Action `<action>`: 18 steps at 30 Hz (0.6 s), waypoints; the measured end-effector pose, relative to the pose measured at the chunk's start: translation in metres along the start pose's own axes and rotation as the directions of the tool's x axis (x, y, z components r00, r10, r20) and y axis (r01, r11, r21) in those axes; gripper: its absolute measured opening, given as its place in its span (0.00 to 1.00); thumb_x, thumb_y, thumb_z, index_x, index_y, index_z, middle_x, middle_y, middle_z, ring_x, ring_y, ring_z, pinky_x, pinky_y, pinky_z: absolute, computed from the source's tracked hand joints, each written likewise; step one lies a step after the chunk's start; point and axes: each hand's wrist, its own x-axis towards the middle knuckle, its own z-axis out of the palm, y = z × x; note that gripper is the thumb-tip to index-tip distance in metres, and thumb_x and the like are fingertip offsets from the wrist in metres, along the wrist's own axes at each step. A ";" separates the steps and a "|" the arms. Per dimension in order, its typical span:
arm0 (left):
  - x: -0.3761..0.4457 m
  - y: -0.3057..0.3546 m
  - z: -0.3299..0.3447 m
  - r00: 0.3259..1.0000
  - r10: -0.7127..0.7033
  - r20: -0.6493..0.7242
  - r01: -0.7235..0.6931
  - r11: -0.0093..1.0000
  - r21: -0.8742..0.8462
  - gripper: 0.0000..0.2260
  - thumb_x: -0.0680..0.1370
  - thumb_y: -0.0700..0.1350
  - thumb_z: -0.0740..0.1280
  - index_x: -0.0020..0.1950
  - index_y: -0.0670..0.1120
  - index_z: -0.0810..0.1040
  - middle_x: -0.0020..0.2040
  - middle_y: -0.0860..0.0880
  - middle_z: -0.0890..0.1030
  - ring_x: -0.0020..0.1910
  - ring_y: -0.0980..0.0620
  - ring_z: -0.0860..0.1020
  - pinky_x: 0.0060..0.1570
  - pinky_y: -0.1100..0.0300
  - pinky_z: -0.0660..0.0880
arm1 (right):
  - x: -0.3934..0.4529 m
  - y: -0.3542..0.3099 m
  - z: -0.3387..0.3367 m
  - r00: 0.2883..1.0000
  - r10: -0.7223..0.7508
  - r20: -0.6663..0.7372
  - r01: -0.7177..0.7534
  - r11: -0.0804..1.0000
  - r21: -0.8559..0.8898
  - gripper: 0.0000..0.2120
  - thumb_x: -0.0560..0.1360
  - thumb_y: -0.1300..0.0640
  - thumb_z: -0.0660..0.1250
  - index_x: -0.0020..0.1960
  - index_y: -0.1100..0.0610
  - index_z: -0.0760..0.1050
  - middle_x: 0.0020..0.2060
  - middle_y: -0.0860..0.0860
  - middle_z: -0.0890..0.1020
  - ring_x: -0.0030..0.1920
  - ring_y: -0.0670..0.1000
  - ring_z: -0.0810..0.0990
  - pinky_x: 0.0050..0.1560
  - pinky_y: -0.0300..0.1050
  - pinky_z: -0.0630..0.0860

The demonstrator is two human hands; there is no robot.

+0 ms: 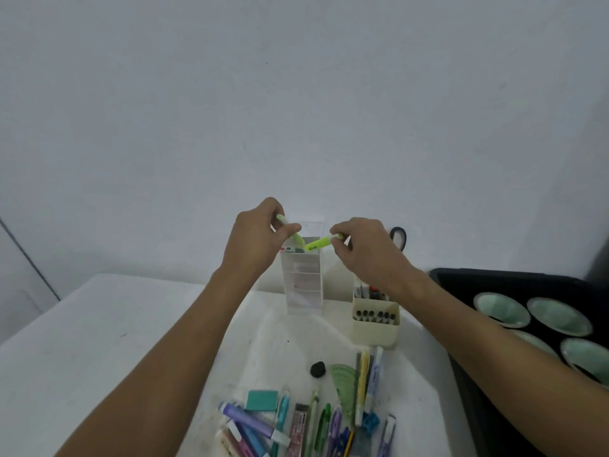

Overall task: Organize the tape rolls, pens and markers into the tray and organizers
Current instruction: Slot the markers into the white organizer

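- Nearest the camera, well below both grips, a loose heap of pens and markers (296, 423) lies on the white table (99, 341), with a teal rectangular eraser (262, 400), a green translucent protractor (344, 379) and a small black lump (317, 369) among them.
- Left hand (255, 239) pinches a pale green highlighter (291, 230) between thumb and fingers, tip angled down into the top of the tall clear acrylic organizer (301, 275).
- Right hand (365, 249) pinches a bright yellow-green highlighter (321, 243) by its rear end, its front pointing toward the same opening; the two pens nearly meet there.
- Both look light, stiff and smooth plastic; a mid-barrel pinch should steer them best, and I judge they would drop in easily.
- Likely snag: both tips crowd one narrow compartment, which already holds something.
- Just below the right wrist stands a cream pen holder (375, 324) with dark-capped pens.
- Further right, a black tray (461, 282) holds pale green tape rolls (557, 316).
- Behind the right hand, a dark scissor handle (399, 237) shows.
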 end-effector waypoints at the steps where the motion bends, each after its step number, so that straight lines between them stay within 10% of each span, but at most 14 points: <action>1: 0.000 -0.002 0.004 1.000 -0.006 0.005 0.006 1.000 -0.004 0.12 0.72 0.50 0.74 0.43 0.46 0.73 0.34 0.56 0.77 0.28 0.60 0.75 0.29 0.69 0.69 | 0.000 0.002 0.004 1.000 -0.003 0.012 0.003 1.000 -0.012 0.12 0.79 0.58 0.61 0.56 0.59 0.80 0.46 0.54 0.81 0.41 0.46 0.71 0.44 0.37 0.65; 9: -0.003 -0.022 0.027 0.998 -0.046 0.050 0.046 0.999 -0.012 0.13 0.73 0.51 0.73 0.42 0.46 0.71 0.33 0.54 0.78 0.32 0.48 0.77 0.35 0.53 0.74 | 0.009 0.003 0.026 0.994 -0.050 0.096 0.058 0.995 -0.082 0.11 0.78 0.61 0.61 0.55 0.60 0.80 0.45 0.55 0.78 0.45 0.52 0.75 0.44 0.44 0.72; 18: 0.001 -0.030 0.032 0.988 -0.046 0.150 0.042 0.999 0.028 0.10 0.72 0.46 0.74 0.42 0.44 0.74 0.31 0.50 0.77 0.29 0.53 0.71 0.31 0.59 0.70 | 0.014 0.010 0.043 0.993 0.025 0.116 -0.017 0.997 -0.074 0.09 0.77 0.58 0.63 0.49 0.61 0.79 0.44 0.55 0.80 0.45 0.53 0.75 0.43 0.42 0.69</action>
